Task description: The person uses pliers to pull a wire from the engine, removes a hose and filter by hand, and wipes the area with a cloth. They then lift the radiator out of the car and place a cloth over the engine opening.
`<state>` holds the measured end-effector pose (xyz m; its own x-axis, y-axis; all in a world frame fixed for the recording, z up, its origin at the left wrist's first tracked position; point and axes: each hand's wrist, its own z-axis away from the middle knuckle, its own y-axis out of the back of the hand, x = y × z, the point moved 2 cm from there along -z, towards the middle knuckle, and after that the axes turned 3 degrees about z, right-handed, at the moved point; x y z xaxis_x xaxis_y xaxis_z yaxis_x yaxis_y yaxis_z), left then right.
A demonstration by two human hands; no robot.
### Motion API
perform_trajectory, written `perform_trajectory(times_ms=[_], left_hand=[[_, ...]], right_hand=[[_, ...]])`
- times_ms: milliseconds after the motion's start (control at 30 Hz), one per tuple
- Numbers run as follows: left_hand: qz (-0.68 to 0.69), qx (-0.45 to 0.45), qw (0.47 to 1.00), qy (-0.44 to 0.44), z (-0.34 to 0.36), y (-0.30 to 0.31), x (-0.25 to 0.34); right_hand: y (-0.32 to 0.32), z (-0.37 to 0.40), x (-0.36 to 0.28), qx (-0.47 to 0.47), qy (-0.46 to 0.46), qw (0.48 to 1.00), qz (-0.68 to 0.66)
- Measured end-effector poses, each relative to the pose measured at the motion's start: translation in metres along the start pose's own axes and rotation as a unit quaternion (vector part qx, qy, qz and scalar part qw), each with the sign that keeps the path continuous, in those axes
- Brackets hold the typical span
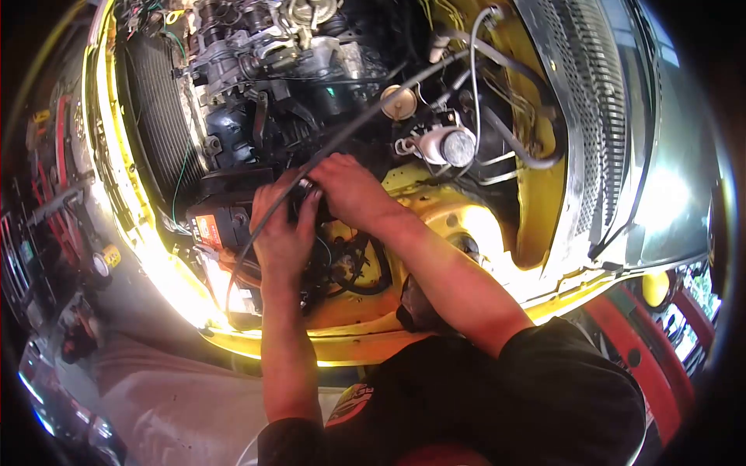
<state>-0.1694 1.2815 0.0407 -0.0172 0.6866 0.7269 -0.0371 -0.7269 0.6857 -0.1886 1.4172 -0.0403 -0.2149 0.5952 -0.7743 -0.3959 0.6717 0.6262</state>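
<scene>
My left hand [281, 223] reaches down into the engine bay, its fingers curled and its thumb pointing up beside the other hand. Close against it, my right hand [347, 189] is bent over with closed fingers. Whatever the two hands grip between them is hidden. A long dark cable [365, 116] runs diagonally over the bay and crosses in front of my left hand. Just left of that hand sits a battery [208, 230] with an orange label. Dark engine parts lie beyond the fingertips.
The engine [256, 39] fills the top, with a radiator [161, 109] to its left. A white fluid reservoir [447, 145] and a tan round cap [399, 102] are right of the hands. The yellow body edge [365, 347] runs along the near side; a red post [641, 357] stands lower right.
</scene>
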Motion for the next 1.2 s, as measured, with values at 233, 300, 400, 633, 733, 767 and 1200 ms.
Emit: perform_trajectory(times_ms=[233,300,400,633,733,767,1200], left_hand=[[-0.054,-0.096,0.982,0.150,0.036,0.008,-0.009],[-0.065,-0.136,0.971,0.188,0.034,0.003,-0.017],[-0.118,-0.202,0.967,0.095,0.033,-0.004,-0.037],[-0.171,-0.190,0.966,-0.025,0.046,-0.011,-0.047],[-0.214,-0.198,0.957,0.003,0.057,-0.019,-0.044],[-0.230,-0.194,0.954,0.006,0.061,-0.024,-0.044],[-0.192,-0.242,0.951,0.026,0.034,-0.048,-0.043]], right_hand=[[-0.014,0.016,-0.022,-0.157,0.010,0.977,0.142],[-0.019,0.018,-0.023,-0.203,0.009,0.965,0.166],[-0.026,0.021,-0.023,-0.236,-0.008,0.956,0.173],[-0.015,0.007,-0.020,-0.287,-0.073,0.953,0.073],[-0.003,0.013,-0.015,-0.253,-0.037,0.943,0.214],[-0.006,0.010,-0.012,-0.264,-0.055,0.939,0.213],[-0.002,0.001,-0.008,-0.284,-0.107,0.941,0.151]])
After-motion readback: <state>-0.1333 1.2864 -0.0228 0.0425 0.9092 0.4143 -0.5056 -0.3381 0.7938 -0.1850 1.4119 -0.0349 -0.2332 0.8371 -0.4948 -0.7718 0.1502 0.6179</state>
